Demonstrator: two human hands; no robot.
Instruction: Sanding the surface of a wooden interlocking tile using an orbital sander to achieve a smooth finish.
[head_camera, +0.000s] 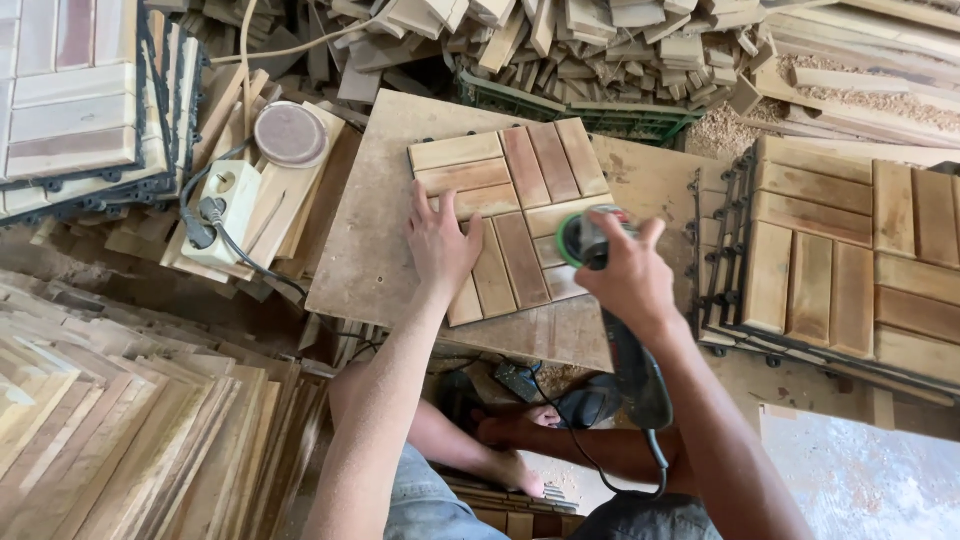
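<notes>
A square wooden deck tile (520, 175) made of slats in alternating directions lies on a plywood board (370, 250). My left hand (440, 240) presses flat on the tile's left side, fingers spread. My right hand (625, 275) grips a green and black electric sander (585, 240), which rests on the tile's right part. The sander's dark body and cord (640, 380) run back under my forearm.
A stack of similar tiles (850, 260) sits to the right and another (70, 100) at the upper left. A white power strip (225, 205) and a round sanding disc (290, 133) lie to the left. Offcuts (560, 40) are piled behind; wooden slats (130, 430) fill the lower left.
</notes>
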